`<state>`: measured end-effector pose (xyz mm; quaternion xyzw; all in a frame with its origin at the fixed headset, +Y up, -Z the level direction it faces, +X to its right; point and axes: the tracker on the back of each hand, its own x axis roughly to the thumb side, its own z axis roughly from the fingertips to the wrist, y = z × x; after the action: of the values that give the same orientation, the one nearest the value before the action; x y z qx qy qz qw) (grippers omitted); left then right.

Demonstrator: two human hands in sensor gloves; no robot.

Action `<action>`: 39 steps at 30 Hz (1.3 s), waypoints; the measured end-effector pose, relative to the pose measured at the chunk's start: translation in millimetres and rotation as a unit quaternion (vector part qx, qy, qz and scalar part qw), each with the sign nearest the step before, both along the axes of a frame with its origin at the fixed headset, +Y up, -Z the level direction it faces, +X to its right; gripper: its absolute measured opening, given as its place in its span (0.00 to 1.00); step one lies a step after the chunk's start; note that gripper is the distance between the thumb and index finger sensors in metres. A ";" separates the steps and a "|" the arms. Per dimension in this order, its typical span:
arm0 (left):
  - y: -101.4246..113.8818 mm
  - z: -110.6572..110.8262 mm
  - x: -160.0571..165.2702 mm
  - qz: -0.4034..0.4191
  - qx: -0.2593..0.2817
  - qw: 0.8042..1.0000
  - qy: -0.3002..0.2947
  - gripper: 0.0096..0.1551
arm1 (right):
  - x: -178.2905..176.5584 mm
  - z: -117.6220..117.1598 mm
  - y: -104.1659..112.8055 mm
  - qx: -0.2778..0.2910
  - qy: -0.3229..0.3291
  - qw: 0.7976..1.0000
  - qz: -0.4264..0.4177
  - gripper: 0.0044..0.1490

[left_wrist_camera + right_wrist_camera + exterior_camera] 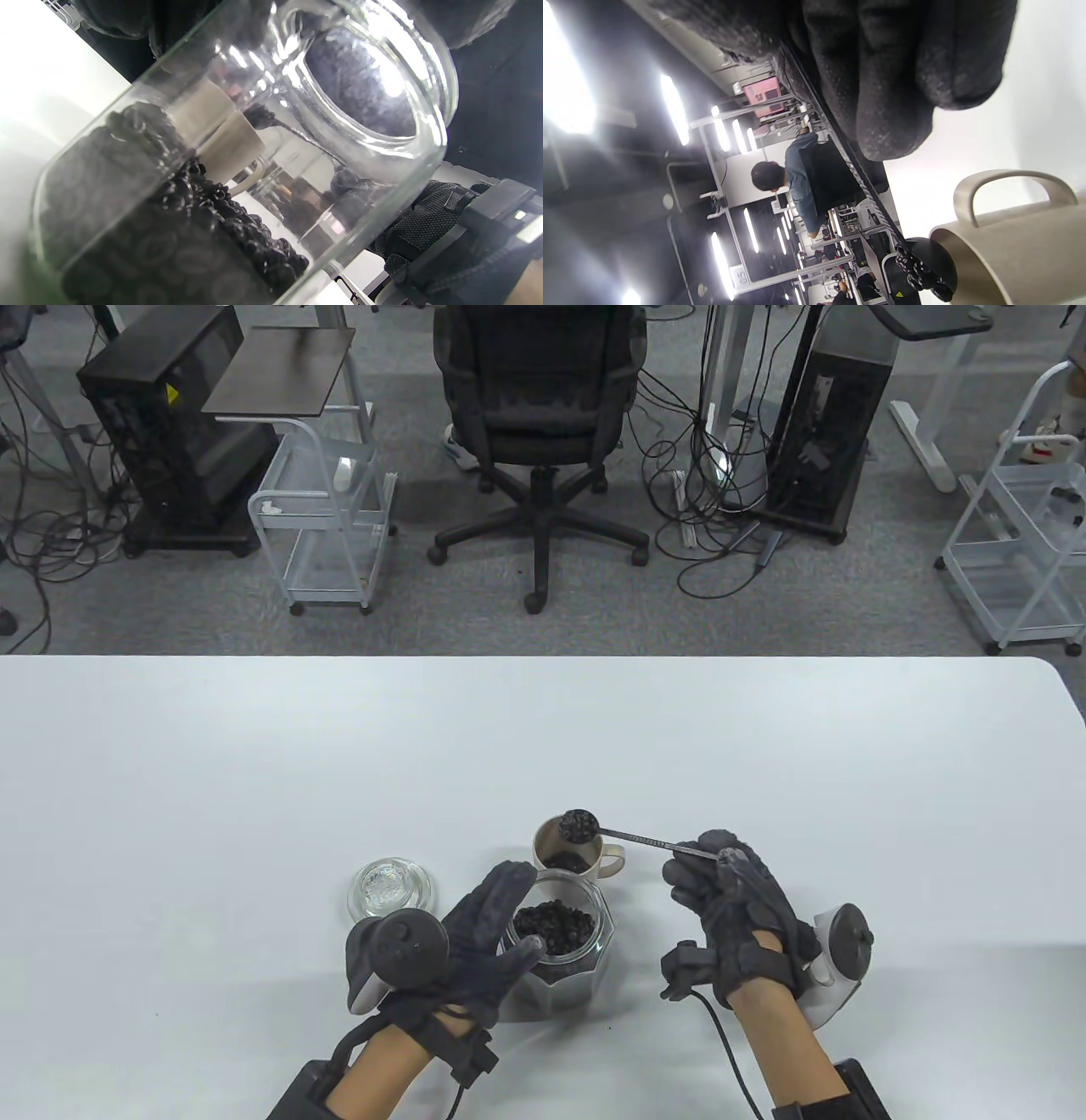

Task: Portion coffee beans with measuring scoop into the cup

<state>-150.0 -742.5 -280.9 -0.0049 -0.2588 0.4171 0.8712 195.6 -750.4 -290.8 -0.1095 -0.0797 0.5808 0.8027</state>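
A beige cup (567, 850) with a handle stands on the white table, some beans inside it. My right hand (721, 891) pinches the handle of a metal measuring scoop (579, 825), whose bowl, heaped with beans, hangs over the cup's far rim. In the right wrist view the scoop bowl (927, 264) sits beside the cup's (1018, 250) rim. A faceted glass jar (556, 950) of coffee beans stands in front of the cup, and my left hand (492, 929) grips it from the left. The left wrist view shows the jar (178, 203) close up, beans in its lower part.
The jar's glass lid (389, 888) lies on the table to the left of the jar. An office chair (540, 415), wire carts (327, 517) and computer towers stand on the floor past the table's far edge.
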 end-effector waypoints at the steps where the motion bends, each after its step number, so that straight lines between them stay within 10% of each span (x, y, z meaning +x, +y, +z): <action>1: 0.1 0.0 0.0 -0.001 0.000 1.000 0.000 0.52 | -1.6 -0.7 1.7 0.011 0.003 1.000 0.024 0.28; 6: -0.2 0.0 -0.2 0.000 0.000 1.000 0.001 0.52 | -13.8 -3.4 17.6 0.091 0.048 0.982 0.156 0.28; 15: -0.3 -0.2 -0.3 0.001 -0.001 1.000 -0.001 0.52 | -37.2 6.6 56.4 0.266 0.104 0.867 0.409 0.27; 29: -0.3 -0.2 -0.2 -0.001 -0.002 1.000 -0.001 0.52 | 2.3 13.4 52.0 0.178 -0.021 0.979 0.101 0.27; 39: -0.4 -0.1 -0.1 0.001 -0.002 1.000 0.001 0.52 | 8.1 16.8 52.0 0.166 -0.017 0.986 0.027 0.25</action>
<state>-150.1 -742.8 -281.0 -0.0059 -0.2575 0.4186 0.8709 203.8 -698.3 -274.0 0.0175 -0.1913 0.5794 0.7921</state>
